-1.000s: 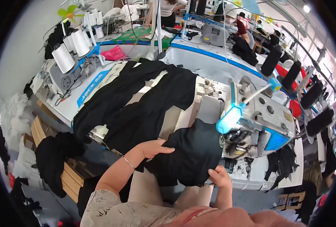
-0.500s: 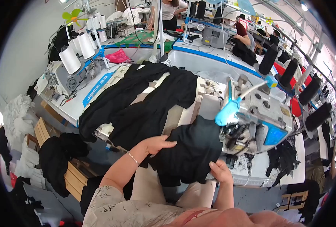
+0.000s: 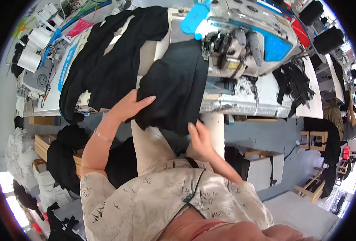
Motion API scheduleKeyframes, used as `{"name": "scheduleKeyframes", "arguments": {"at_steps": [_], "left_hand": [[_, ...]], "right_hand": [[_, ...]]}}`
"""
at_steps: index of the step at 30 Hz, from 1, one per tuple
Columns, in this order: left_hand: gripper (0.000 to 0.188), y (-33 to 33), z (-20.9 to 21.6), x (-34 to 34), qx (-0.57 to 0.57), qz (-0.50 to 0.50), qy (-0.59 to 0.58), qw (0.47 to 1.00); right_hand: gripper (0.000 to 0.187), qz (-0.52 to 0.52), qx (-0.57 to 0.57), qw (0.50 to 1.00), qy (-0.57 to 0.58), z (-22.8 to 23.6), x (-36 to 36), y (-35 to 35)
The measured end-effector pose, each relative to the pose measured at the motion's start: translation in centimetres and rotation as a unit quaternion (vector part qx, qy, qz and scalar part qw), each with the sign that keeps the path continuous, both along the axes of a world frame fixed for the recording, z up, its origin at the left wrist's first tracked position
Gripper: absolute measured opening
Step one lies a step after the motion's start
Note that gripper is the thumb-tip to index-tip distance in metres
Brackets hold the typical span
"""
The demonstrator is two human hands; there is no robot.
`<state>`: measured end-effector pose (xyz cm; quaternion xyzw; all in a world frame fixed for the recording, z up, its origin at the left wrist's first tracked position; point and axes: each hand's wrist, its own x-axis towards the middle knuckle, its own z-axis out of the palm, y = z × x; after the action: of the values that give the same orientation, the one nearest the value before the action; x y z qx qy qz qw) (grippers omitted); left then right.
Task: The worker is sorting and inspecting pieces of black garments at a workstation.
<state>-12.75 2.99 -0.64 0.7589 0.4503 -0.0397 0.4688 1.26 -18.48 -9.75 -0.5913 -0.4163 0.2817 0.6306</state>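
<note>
A piece of black cloth (image 3: 168, 80) runs from under the head of an overlock-style sewing machine (image 3: 244, 44) down over the table's front edge. My left hand (image 3: 133, 105) grips its left side, thumb lying on top and the other fingers partly hidden. At the lower right corner, my right hand (image 3: 200, 137) pinches the cloth's edge between thumb and fingers. The right edge of the cloth stretches nearly straight from the machine to that hand. A blue lamp (image 3: 195, 18) shines beside the machine's needle area, where the black parts make the needle hard to see.
More black garments (image 3: 109, 68) lie across the table to the left. Black scraps (image 3: 292, 84) hang at the table's right end. White thread cones (image 3: 29, 60) stand at far left, black cones (image 3: 328, 40) at right. A wooden crate with black cloth (image 3: 63, 160) sits below left.
The view has tilted down, so table and machine appear higher. My right hand is now farther from the machine head, and the cloth's right edge looks straighter. Both hands keep hold.
</note>
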Motion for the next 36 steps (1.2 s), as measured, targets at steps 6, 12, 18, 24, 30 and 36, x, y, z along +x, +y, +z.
{"name": "scheduleKeyframes", "arguments": {"at_steps": [6,12,18,24,30,36], "left_hand": [[0.054,-1.7,3.4,0.8,-0.140,0.083,-0.253,0.954],[0.055,1.1,4.2,3.5,-0.147,0.073,-0.300,0.940],[0.058,5.5,5.7,5.9,-0.280,0.142,-0.367,0.875],[0.049,2.7,1.2,4.2,-0.079,-0.215,-0.227,0.946],[0.047,4.0,2.4,2.8,-0.297,0.014,-0.269,0.916],[0.056,1.2,-0.4,0.6,-0.237,-0.009,-0.183,0.954]], "right_hand": [[0.013,-0.049,0.001,0.998,0.046,-1.0,-1.0,-2.3],[0.024,-0.085,0.000,0.995,-0.053,-2.0,2.3,0.2],[0.023,-0.046,-0.017,0.998,0.041,2.5,5.1,3.5],[0.027,-0.004,-0.028,1.000,0.000,1.8,6.7,4.3],[0.029,0.020,0.036,0.991,0.130,4.6,8.3,6.6],[0.020,-0.065,-0.033,0.970,-0.230,6.8,10.5,5.2]]}}
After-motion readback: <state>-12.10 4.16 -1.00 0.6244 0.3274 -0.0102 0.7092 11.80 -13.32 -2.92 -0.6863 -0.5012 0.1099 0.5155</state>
